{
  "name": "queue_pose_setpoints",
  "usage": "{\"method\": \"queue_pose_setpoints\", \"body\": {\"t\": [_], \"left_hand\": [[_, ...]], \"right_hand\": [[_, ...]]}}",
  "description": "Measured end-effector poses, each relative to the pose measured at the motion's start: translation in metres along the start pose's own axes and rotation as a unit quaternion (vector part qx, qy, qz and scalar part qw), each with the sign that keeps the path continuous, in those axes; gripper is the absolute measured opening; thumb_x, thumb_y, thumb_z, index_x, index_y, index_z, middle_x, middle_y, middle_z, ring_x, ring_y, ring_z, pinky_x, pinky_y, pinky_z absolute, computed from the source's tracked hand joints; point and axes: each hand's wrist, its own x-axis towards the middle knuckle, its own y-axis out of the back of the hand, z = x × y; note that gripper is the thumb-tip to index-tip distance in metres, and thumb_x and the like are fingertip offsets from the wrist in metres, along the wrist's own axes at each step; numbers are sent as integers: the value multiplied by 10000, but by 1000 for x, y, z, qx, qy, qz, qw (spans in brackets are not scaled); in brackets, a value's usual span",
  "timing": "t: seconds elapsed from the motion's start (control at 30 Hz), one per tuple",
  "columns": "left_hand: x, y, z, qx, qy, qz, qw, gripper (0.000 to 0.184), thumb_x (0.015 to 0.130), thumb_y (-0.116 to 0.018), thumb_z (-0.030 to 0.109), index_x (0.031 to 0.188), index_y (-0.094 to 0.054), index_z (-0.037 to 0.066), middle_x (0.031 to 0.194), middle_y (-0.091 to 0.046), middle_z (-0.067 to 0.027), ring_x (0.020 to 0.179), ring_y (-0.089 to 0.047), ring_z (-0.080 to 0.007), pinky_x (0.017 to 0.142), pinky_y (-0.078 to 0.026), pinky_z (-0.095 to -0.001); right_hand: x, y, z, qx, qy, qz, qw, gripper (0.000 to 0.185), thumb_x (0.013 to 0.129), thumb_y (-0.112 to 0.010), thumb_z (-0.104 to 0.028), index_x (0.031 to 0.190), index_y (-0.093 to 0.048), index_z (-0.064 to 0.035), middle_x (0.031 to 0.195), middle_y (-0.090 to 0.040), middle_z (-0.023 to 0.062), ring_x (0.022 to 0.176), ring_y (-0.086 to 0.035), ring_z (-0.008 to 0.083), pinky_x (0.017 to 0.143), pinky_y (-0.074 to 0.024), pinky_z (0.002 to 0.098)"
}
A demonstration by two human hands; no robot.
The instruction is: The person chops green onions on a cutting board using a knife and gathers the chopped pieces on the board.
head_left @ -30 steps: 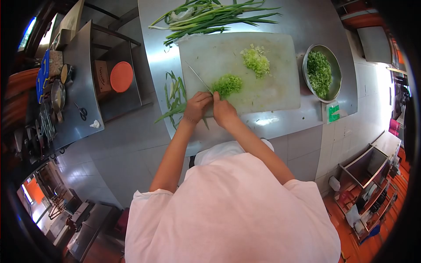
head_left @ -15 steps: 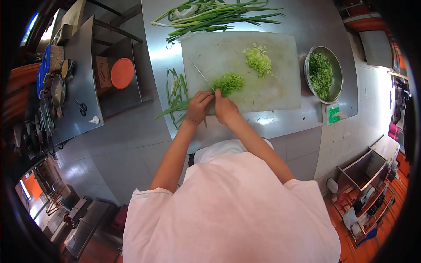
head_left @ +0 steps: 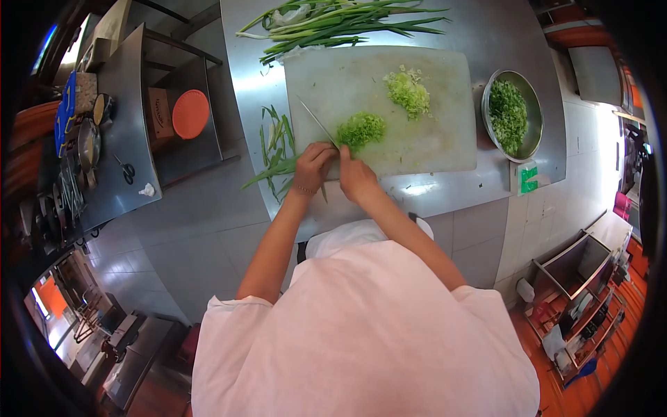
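My left hand [head_left: 313, 167] is closed over a bunch of scallions [head_left: 283, 167] at the lower left corner of the white cutting board [head_left: 438, 149]. Their green ends stick out to the left past the board. Close beside it, my right hand [head_left: 356, 177] grips a knife [head_left: 318, 120]; its handle is hidden in the fist and the blade points up and left. A heap of chopped green scallion [head_left: 361, 131] lies just right of the blade. Farther up the board is a paler chopped heap [head_left: 408, 93].
Whole scallions [head_left: 347, 24] lie along the table's far side. A steel bowl [head_left: 535, 132] of chopped greens stands right of the board, by a green and white packet [head_left: 528, 178]. Loose scallion leaves [head_left: 273, 135] lie left. A side table [head_left: 118, 139] carries scissors [head_left: 125, 170].
The knife blade and both hands have shifted very slightly while staying at the same corner of the board. The whole view has moved a little. Both heaps look the same.
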Motion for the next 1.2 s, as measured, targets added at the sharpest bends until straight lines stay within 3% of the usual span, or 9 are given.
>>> {"method": "queue_pose_setpoints", "body": {"t": [0.23, 0.33, 0.53, 0.63, 0.73, 0.83, 1.03, 1.13, 1.2], "left_hand": [[4, 2, -2, -11, -6, 3, 1000, 254, 726, -737, -51, 962, -702, 37, 1015, -694, -97, 946, -678, -314, 797, -571, -393], [3, 2, -2, 6, -6, -7, 1000, 282, 718, -717, -55, 987, -698, 25, 1047, -688, -109, 997, -676, -322, 824, -574, -398], [0, 12, 3, 101, -89, -49, 990, 318, 737, -672, -35, 1050, -699, 11, 1142, -675, -127, 1110, -654, -341, 949, -560, -423], [-2, 11, 4, 109, -86, -58, 989, 314, 739, -668, -20, 1049, -703, 14, 1152, -678, -122, 1115, -652, -349, 976, -551, -432], [-6, 6, -1, 74, -48, -56, 995, 314, 738, -667, -23, 1048, -703, 15, 1160, -677, -123, 1117, -654, -354, 969, -555, -435], [-8, 3, -4, 67, -49, -35, 996, 314, 748, -705, -25, 1057, -698, 26, 1152, -682, -127, 1075, -669, -354, 919, -568, -427], [-7, 5, -4, 56, -39, -44, 997, 346, 724, -678, -36, 1065, -693, 22, 1144, -686, -131, 1107, -662, -354, 931, -568, -430], [-9, 3, -5, 57, -14, -48, 997, 355, 719, -672, -44, 1067, -690, 29, 1140, -685, -133, 1102, -663, -357, 916, -573, -426], [-7, 5, -4, 55, -12, -46, 997, 288, 736, -698, -41, 1015, -697, 31, 1115, -695, -125, 1055, -679, -343, 878, -575, -418]], "right_hand": [[-20, -3, 5, -17, -25, -12, 999, 360, 953, -534, -53, 1281, -388, -35, 1003, -705, 302, 961, -705, 475, 809, -575, 547], [12, -11, 1, 6, -5, 9, 1000, 492, 896, -543, -4, 1347, -351, 13, 974, -688, 354, 932, -682, 529, 821, -560, 567], [13, -2, -4, -6, -10, -17, 1000, 586, 898, -544, -8, 1428, -297, 29, 977, -692, 346, 967, -690, 513, 861, -564, 548], [-16, 4, -1, -19, -16, -3, 1000, 369, 962, -534, -69, 1294, -380, -28, 1047, -701, 302, 1006, -701, 469, 848, -567, 542], [-17, -2, 3, -14, -35, -39, 999, 422, 956, -533, -74, 1339, -366, -14, 1090, -689, 319, 1034, -692, 478, 892, -554, 543], [16, 0, -5, 2, 12, -17, 1000, 576, 911, -550, -64, 1422, -303, 36, 1021, -682, 356, 984, -684, 519, 886, -548, 575], [-21, -16, 11, -19, 16, 53, 998, 527, 907, -540, -42, 1390, -338, 14, 1008, -695, 338, 972, -686, 519, 864, -549, 578], [15, -4, -2, 16, 11, -5, 1000, 527, 899, -548, -30, 1384, -343, 3, 1011, -694, 341, 978, -685, 521, 856, -550, 575], [4, 5, -8, 8, -11, -19, 1000, 416, 935, -529, -57, 1320, -377, -15, 1041, -692, 329, 994, -686, 507, 871, -543, 580]]}}
